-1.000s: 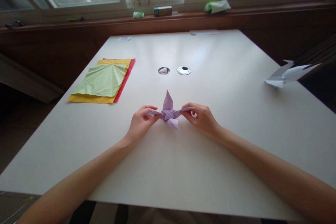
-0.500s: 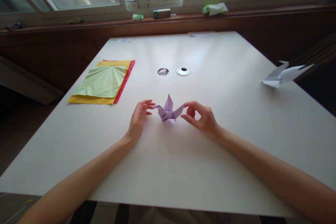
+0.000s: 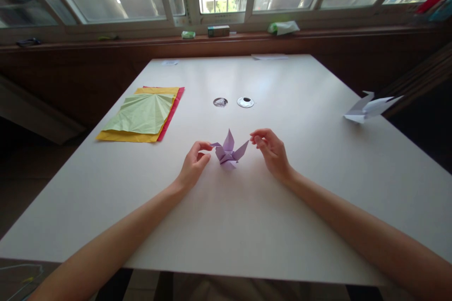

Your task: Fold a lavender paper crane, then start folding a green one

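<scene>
A purple origami paper crane [image 3: 229, 154] stands on the white table in front of me, its wings and points spread upward. To its left, my left hand [image 3: 195, 163] is open, thumb and fingers apart, with the fingertips at the crane's thin left point. Whether they touch it cannot be made out. My right hand [image 3: 272, 153] is on the other side, its fingers loosely bent and holding nothing. Those fingertips are close to the tip of the crane's right wing.
Green, yellow and red paper sheets [image 3: 143, 113] lie stacked at the left. A white folded paper bird [image 3: 367, 109] stands near the right edge. Two round holes, one with a metal ring [image 3: 245, 102], are set in the table [image 3: 197, 225]. Small items, including a box [image 3: 218, 31], line the windowsill.
My right hand has drawn slightly back from the crane's right wing and its pinch has loosened. My left hand has turned, its thumb now lower and apart from the fingers. The view has tilted up.
</scene>
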### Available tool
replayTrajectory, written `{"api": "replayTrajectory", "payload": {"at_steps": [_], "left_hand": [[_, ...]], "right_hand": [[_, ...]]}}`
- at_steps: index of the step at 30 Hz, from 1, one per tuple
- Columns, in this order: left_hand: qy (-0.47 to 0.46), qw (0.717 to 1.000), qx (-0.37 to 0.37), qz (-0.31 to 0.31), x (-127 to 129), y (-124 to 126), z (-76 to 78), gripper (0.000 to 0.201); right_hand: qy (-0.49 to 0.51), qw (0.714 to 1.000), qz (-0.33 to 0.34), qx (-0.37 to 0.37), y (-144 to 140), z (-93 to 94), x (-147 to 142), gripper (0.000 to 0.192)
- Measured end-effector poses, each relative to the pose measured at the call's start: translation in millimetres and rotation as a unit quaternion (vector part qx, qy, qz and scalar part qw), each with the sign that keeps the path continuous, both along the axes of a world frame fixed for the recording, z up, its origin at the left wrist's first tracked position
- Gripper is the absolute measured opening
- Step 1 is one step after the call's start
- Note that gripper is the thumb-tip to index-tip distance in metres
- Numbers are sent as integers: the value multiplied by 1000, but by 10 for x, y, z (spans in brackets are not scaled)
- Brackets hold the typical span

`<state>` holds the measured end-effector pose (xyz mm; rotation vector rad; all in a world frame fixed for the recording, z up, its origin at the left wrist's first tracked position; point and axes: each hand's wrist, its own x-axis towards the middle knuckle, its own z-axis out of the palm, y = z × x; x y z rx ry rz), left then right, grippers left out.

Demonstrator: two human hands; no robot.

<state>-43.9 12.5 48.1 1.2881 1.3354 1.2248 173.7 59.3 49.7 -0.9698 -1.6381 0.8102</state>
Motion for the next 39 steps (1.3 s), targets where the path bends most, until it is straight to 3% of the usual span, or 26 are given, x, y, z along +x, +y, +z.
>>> {"api": "replayTrajectory", "payload": {"at_steps": [5,9,12,14,17,20,24,27,30,35,37,39], "left_hand": [[86,995,14,-57,6,-29,17,35],[111,990,51,-64,50,-21,22,21],[67,993,56,-74,61,-34,35,19],[24,992,52,-111,57,-59,68,20],[-14,980,38,-195,51,-114,153,22],[-45,966,0,-255,58,-167,222,23],[-45,963,-25,-264,75,-216,235,24],[-43,965,-17,-257,86,-243,234,26],[-25,967,1,-255,102,-267,260,25],[28,964,20,-265,130,-294,310,22],[31,964,23,-263,138,-299,311,22],[30,966,25,-256,143,-299,299,22]], "right_hand": [[37,996,71,-34,48,43,-15,36],[5,995,89,52,-77,87,8,43],[-24,990,33,137,-151,103,24,30],[-56,976,-22,209,-163,120,36,20],[-134,940,-72,305,-153,146,65,30],[-204,912,-72,347,-157,154,91,37],[-251,888,-26,383,-199,149,100,24],[-260,882,-33,392,-222,158,95,20],[-270,875,-46,399,-232,177,92,28],[-257,867,0,427,-233,207,96,22],[-232,893,25,384,-230,213,98,13],[-207,936,54,278,-231,213,97,8]]}}
